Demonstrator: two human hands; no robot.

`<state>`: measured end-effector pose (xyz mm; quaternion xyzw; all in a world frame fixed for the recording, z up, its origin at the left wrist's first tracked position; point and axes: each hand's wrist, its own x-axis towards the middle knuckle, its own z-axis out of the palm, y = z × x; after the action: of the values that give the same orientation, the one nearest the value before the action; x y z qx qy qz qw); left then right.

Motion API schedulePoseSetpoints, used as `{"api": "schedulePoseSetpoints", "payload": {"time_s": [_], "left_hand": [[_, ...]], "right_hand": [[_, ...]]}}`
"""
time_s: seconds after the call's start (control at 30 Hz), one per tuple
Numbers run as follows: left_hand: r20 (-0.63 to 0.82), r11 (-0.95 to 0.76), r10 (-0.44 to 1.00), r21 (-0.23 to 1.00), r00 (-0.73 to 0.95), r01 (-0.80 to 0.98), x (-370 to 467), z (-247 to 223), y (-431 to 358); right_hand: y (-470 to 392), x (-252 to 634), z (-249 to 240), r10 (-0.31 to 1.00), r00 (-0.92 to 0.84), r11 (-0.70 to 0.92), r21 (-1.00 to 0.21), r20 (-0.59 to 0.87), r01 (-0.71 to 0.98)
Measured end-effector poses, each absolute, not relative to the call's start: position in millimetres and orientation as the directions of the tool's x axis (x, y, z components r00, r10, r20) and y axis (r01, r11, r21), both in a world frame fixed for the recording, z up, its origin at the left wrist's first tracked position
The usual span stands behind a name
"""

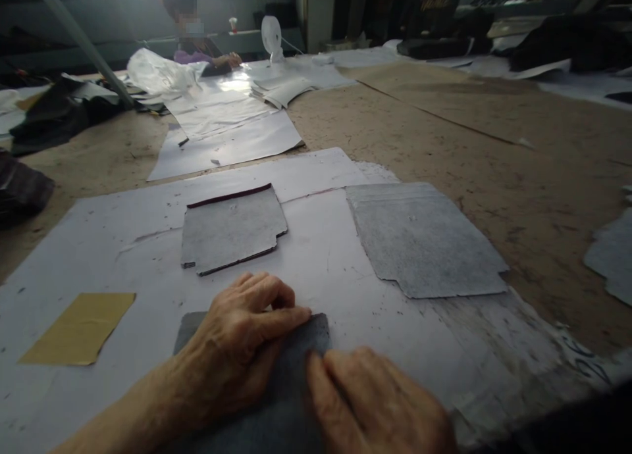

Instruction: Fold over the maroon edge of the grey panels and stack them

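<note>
A dark grey fabric piece [296, 401] lies on the white paper close to me, partly covered by both hands. My left hand [241, 342] rests over its top edge, fingers curled and thumb tip pressed near the upper right corner. At the right edge, my right hand [380, 408] is closed, thumb and forefinger together on the piece; its fingertips are a little blurred. Farther away sit a stack of notched grey pieces [232, 227] with a dark red strip along the top, and a larger grey piece [424, 237] to the right.
A yellowish paper piece [79, 329] lies at left on the white paper sheet [123, 243]. More papers, a clear plastic bag [160, 72] and a white fan [271, 36] are toward the back. A person [197, 52] sits at the far side. Dark material [64, 115] lies left.
</note>
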<state>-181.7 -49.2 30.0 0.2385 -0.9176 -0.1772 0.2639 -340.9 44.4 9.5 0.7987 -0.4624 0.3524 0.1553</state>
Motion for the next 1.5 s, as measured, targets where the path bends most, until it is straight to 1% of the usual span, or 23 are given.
{"api": "schedulePoseSetpoints", "payload": {"time_s": [0.07, 0.13, 0.17, 0.2, 0.37, 0.5, 0.67, 0.93, 1.0, 1.1, 1.2, 1.27, 1.33, 1.4, 1.5], "left_hand": [[0.403, 0.846, -0.498, 0.422, -0.768, -0.326, -180, 29, -48], [0.387, 0.863, -0.470, 0.391, -0.793, -0.321, -179, 29, -47], [0.382, 0.871, -0.457, 0.377, -0.803, -0.316, -179, 29, -47], [0.380, 0.878, -0.443, 0.366, -0.812, -0.308, -179, 29, -46], [0.376, 0.902, -0.393, 0.337, -0.839, -0.271, -180, 31, -44], [0.389, 0.911, -0.384, 0.305, -0.837, -0.276, -182, 30, -42], [0.407, 0.927, -0.368, 0.229, -0.836, -0.297, -183, 28, -38], [0.412, 0.939, -0.342, 0.178, -0.845, -0.294, -182, 27, -37], [0.401, 0.944, -0.330, 0.142, -0.855, -0.298, -181, 26, -36], [0.374, 0.948, -0.318, 0.107, -0.871, -0.300, -181, 26, -35], [0.376, 0.950, -0.310, 0.093, -0.873, -0.297, -182, 27, -34], [0.376, 0.952, -0.304, 0.076, -0.875, -0.298, -183, 27, -34], [0.385, 0.951, -0.305, 0.078, -0.871, -0.298, -184, 27, -35], [0.391, 0.950, -0.313, 0.111, -0.865, -0.293, -184, 27, -35], [0.380, 0.949, -0.314, 0.126, -0.870, -0.287, -183, 26, -35]], "right_hand": [[46, -356, 7, -0.672, 0.315, -0.453, -0.037, 0.670, -0.891], [48, -366, 8, -0.719, 0.379, -0.472, -0.009, 0.583, -0.882], [49, -368, 9, -0.721, 0.388, -0.476, -0.003, 0.574, -0.880], [50, -369, 9, -0.723, 0.385, -0.473, -0.004, 0.573, -0.881], [51, -368, 7, -0.759, 0.348, -0.475, -0.102, 0.550, -0.874], [51, -368, 7, -0.753, 0.360, -0.475, -0.077, 0.551, -0.876], [51, -369, 8, -0.734, 0.377, -0.483, -0.043, 0.565, -0.875], [48, -367, 7, -0.744, 0.385, -0.484, -0.044, 0.546, -0.874], [49, -367, 7, -0.741, 0.367, -0.485, -0.070, 0.562, -0.872], [51, -370, 7, -0.748, 0.287, -0.458, -0.153, 0.599, -0.876], [48, -373, 8, -0.798, 0.212, -0.418, -0.266, 0.564, -0.869], [44, -374, 12, -0.817, 0.224, -0.443, -0.331, 0.531, -0.833], [39, -374, 16, -0.807, 0.286, -0.496, -0.329, 0.517, -0.803], [35, -373, 20, -0.787, 0.332, -0.525, -0.282, 0.519, -0.803], [35, -371, 21, -0.775, 0.339, -0.522, -0.237, 0.534, -0.820]]}}
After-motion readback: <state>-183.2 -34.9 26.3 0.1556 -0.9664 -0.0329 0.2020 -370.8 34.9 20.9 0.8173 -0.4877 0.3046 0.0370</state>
